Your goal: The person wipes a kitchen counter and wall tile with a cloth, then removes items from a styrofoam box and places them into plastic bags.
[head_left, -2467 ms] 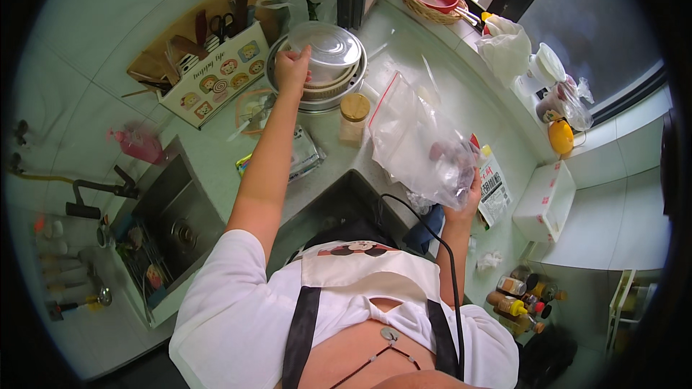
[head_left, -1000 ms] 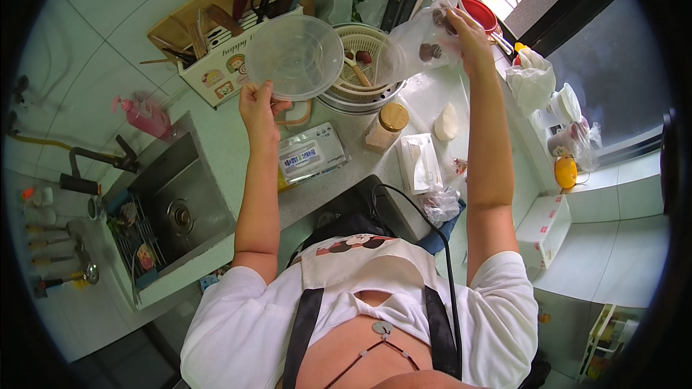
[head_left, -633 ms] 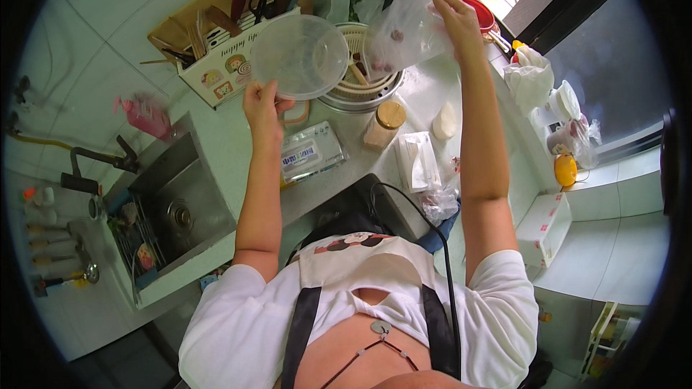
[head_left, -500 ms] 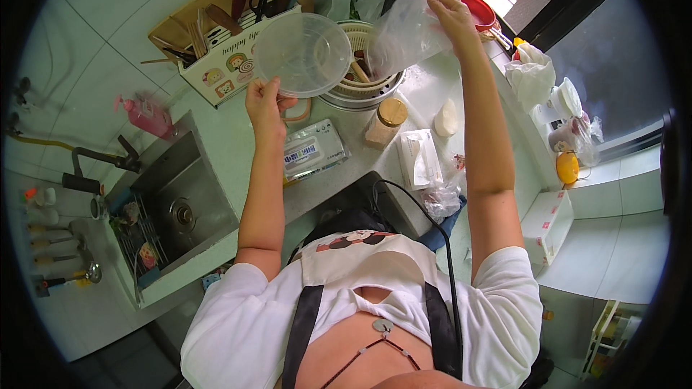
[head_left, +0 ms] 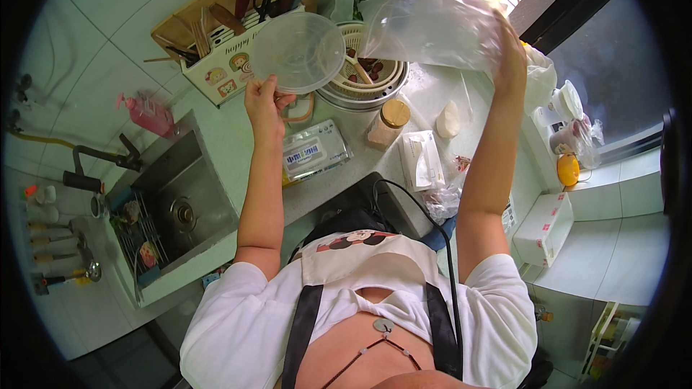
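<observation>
A round, clear plastic tub [head_left: 301,50] is raised above the counter, its near edge pinched by my left hand [head_left: 265,106]. My right hand [head_left: 510,54], up by the window, grips one end of a clear plastic bag [head_left: 429,32]; the bag stretches sideways toward the tub, and its grip is partly blurred. Between and below them sits a cream plastic basket [head_left: 395,81] inside a round metal pot [head_left: 360,104]. Dark brown round pieces and a light, wooden-looking stick lie in the basket. The tub and bag hide part of its far side.
A gold-lidded jar [head_left: 389,122], a flat wipes pack [head_left: 317,150], and a white tissue pack [head_left: 422,162] stand on the near counter. At left are a sink [head_left: 186,209] and pink pump bottle [head_left: 146,115]. A knife holder [head_left: 223,72] lines the back wall.
My right hand has moved right and down with the bag, which now stretches almost level. The basket's contents show more. My left hand and the tub have shifted only slightly.
</observation>
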`<state>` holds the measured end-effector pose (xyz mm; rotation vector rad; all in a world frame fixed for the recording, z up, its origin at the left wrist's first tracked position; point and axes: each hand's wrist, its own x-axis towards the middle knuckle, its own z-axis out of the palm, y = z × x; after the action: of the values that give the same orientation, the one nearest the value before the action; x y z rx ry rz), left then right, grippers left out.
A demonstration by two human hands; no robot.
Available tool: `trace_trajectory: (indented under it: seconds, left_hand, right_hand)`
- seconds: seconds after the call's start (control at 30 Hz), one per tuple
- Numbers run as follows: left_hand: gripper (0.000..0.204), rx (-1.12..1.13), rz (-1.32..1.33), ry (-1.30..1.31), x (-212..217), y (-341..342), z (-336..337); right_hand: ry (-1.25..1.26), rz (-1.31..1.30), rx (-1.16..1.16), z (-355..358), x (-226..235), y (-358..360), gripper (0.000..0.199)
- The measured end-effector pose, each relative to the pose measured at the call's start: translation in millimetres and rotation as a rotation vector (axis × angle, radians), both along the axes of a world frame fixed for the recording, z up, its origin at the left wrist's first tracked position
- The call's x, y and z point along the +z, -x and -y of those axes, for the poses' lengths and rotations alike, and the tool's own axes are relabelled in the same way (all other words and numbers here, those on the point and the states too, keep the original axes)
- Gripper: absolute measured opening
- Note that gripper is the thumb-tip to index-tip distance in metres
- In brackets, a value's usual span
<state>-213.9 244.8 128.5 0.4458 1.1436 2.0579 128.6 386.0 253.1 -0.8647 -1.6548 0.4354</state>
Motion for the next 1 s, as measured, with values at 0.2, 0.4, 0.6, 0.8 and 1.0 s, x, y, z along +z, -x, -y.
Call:
trace_trajectory:
  seconds: [0.2, 0.4, 0.6, 0.8, 1.0]
  left_hand:
    - [0.018, -0.096, 0.055, -0.037, -2.5, -6.6, -16.3]
    - [0.017, -0.260, 0.066, -0.042, -9.7, -30.0, -53.7]
    - [0.018, -0.312, 0.018, 0.044, -25.9, -52.3, -84.5]
    - [0.026, -0.368, 0.026, 0.115, -35.7, -68.6, -80.5]
    - [0.019, -0.445, 0.000, 0.093, -25.0, -105.1, -43.8]
  right_hand:
    - [0.649, -0.968, 0.561, 15.7, -134.9, -107.3, 0.036]
    - [0.629, -1.143, 0.483, 92.0, -191.0, -113.6, 0.040]
    - [0.495, -1.302, 0.266, 142.1, -190.3, -108.2, 0.041]
    - [0.539, -1.246, 0.113, 167.5, -188.0, -123.1, 0.041]
    - [0.531, -1.233, 0.195, 180.9, -193.2, -130.6, 0.041]
